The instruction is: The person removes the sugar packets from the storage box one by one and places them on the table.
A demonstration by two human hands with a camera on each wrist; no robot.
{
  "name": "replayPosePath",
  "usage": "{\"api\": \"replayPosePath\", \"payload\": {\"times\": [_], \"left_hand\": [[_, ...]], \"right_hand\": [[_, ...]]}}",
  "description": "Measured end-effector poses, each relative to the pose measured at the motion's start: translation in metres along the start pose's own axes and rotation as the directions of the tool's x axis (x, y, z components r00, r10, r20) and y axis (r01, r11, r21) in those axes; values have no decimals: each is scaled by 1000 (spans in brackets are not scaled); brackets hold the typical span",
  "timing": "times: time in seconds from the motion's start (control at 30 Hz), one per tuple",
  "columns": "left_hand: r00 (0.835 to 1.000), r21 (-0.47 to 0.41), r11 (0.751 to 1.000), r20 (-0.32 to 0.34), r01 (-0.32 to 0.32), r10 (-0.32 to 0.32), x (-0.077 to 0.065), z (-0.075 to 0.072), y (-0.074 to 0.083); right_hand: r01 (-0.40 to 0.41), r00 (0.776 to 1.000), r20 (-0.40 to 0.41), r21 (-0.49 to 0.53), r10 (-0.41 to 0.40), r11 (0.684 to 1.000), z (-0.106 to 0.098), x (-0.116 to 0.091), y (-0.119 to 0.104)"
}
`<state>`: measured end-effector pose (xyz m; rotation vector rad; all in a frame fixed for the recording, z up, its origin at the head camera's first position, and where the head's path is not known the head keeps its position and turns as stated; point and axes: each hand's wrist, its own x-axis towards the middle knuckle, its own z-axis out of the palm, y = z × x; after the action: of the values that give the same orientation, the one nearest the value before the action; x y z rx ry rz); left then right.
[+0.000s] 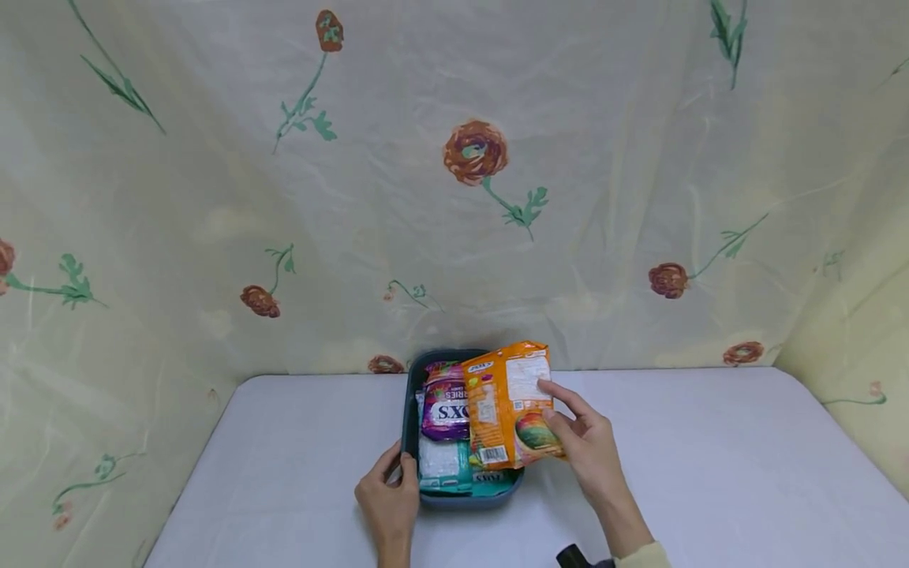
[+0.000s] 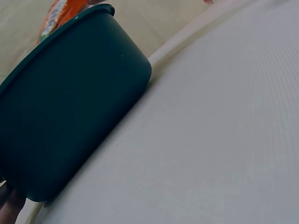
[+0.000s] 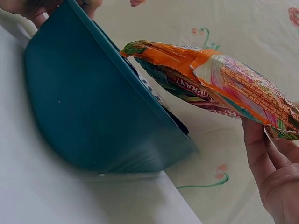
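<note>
My right hand (image 1: pixel 589 446) pinches an orange candy bag (image 1: pixel 500 402) by its right side. The bag is tilted over the right part of a dark teal plastic tub (image 1: pixel 465 502); in the right wrist view the bag (image 3: pixel 210 84) overhangs the rim. At the tub's near left side, my left hand (image 1: pixel 390 493) grips the rim between thumb and fingers. Inside the tub lie a purple candy bag (image 1: pixel 443 410) lettered "berries" and a teal bag (image 1: pixel 440 465) in front of it. The orange bag hides part of both.
The tub stands on a table with a white cloth (image 1: pixel 298 442), close to its back edge. A flower-printed curtain (image 1: pixel 582 197) hangs behind and at both sides. A black object (image 1: pixel 571 556) shows at the bottom edge by the right sleeve (image 1: pixel 642 554).
</note>
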<state>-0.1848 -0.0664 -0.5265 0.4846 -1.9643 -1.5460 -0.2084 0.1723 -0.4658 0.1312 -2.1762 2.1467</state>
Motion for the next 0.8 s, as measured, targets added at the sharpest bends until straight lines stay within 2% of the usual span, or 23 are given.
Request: {"api": "replayPosePath", "payload": {"times": [0.3,0.53,0.8], "left_hand": [[999,-13,1000,-41,8,-9,4,-4,-3],[1000,-39,999,15,-7,8,6,2,-3],[1000,-60,998,13,7,-6,4,-3,-6]], "right_hand": [[-7,1000,-6,-7,7,1000,-4,5,-1],[-17,999,-38,-29,16,999,-15,4,-4],[-20,999,-48,17,20,1000,-19,3,0]]}}
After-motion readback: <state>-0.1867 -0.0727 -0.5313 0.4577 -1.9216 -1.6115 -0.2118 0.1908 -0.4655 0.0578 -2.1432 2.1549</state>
